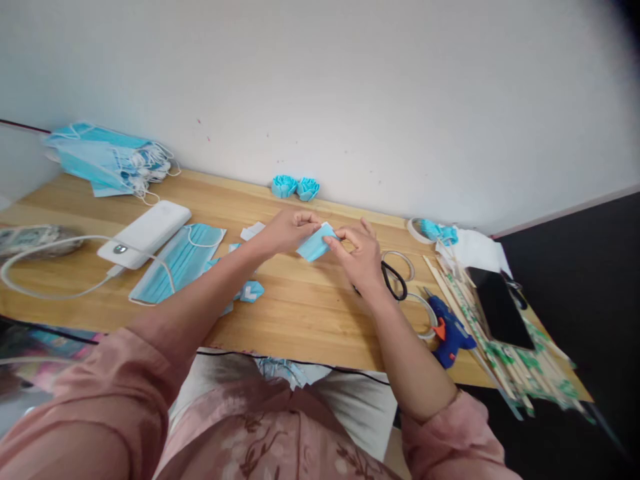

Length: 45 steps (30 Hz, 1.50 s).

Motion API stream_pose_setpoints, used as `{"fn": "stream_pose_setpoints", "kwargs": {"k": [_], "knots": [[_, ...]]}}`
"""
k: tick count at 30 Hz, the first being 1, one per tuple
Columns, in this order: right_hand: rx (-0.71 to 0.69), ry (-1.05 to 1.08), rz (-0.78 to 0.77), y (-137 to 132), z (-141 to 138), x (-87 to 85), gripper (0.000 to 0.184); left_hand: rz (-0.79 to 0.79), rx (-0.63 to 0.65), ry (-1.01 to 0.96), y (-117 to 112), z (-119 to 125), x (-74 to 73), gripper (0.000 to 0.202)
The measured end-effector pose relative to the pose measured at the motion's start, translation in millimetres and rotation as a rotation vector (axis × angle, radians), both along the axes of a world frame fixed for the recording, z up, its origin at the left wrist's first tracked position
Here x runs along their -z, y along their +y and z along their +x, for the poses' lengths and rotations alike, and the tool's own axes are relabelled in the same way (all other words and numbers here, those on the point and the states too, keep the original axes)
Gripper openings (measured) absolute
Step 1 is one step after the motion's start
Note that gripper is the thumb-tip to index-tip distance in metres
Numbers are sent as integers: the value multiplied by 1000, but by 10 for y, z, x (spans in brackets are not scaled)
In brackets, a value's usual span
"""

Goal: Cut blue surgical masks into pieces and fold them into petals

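A small blue piece of face mask material (315, 245) is held up over the middle of the table between both hands. My left hand (294, 230) pinches its upper left edge. At its right edge, my right hand (357, 250) grips it between thumb and index finger, the other fingers raised. Close by my left forearm lie several cut blue pieces (251, 291) and a white scrap (253, 231). Scissors with black handles (395, 280) rest beside my right wrist, which partly hides them.
Two blue flowers (285, 187) stand by the wall. At left are a mask stack (100, 157), a power bank (145, 233) with cable and a single mask (183, 260). At right lie tape rolls (425, 313), a blue glue gun (451, 333), wrapped sticks (510, 370) and a phone (500, 307).
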State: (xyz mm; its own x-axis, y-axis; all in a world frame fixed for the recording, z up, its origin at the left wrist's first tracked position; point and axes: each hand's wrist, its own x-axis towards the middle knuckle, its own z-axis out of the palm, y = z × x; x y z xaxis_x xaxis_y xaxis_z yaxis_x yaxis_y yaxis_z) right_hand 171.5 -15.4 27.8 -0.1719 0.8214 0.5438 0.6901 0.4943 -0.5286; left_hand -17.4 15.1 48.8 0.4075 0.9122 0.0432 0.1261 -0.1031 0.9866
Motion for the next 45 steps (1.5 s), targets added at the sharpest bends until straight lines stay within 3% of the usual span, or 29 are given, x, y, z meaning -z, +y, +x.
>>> {"fn": "stream_pose_setpoints", "kwargs": {"k": [12, 23, 39, 45], "knots": [[14, 105, -45, 22, -15, 32, 18, -58, -24, -45, -20, 10, 10, 25], [38, 134, -73, 48, -16, 50, 30, -92, 18, -69, -39, 70, 55, 29], [56, 83, -76, 39, -5, 33, 29, -84, 36, -94, -3, 71, 159, 36], [59, 57, -48, 50, 1, 54, 30, -105, 27, -119, -22, 87, 132, 38]]}}
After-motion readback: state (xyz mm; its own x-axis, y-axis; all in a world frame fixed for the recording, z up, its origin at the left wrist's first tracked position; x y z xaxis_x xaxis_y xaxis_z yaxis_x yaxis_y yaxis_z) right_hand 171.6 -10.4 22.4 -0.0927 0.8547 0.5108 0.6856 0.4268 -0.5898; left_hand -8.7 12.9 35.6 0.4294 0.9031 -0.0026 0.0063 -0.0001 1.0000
